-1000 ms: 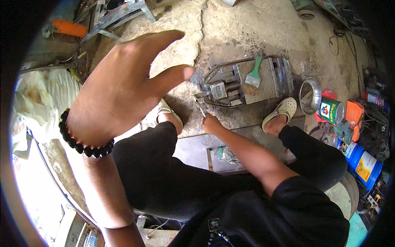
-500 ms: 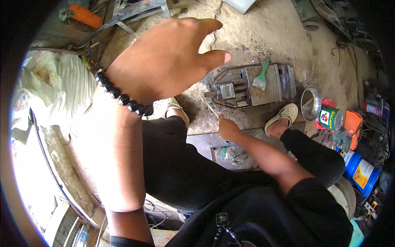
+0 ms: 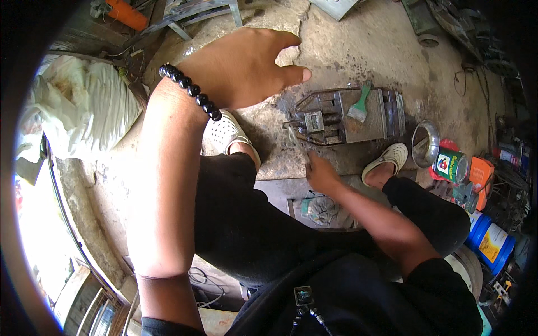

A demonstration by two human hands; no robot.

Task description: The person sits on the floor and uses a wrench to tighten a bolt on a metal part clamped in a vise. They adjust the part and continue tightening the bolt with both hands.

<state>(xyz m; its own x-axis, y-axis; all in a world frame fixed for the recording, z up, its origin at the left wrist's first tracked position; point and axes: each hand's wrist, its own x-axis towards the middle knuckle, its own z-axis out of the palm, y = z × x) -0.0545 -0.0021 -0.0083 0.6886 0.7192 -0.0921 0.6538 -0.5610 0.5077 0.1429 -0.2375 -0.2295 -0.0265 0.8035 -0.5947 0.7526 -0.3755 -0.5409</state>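
My left hand (image 3: 246,68), with a black bead bracelet (image 3: 193,91) at its wrist, is raised close to the camera. Its thumb and forefinger are spread and hold nothing visible; the other fingers are hidden. My right hand (image 3: 322,173) is closed round a long thin metal tool (image 3: 298,144). The tool's far end appears at the screw end of a dark metal machine vise (image 3: 353,130); whether it touches cannot be told. That vise lies flat on the floor between my feet. On its flat plate rests a paintbrush (image 3: 361,103) with a green handle and pale bristles.
Right of my right shoe (image 3: 386,162) stand a metal bowl (image 3: 425,144), a green can (image 3: 451,165), an orange object (image 3: 481,175) and a blue bucket (image 3: 490,241). A whitish sack (image 3: 89,106) sits at left. A metal stand (image 3: 182,22) is at the back. Below the vise lies a bagged bundle (image 3: 320,210).
My right hand has shifted slightly right and down, and the tool now slants more steeply. My left forearm and bracelet have moved up and right, with the hand still spread. The paintbrush stays on the vise.
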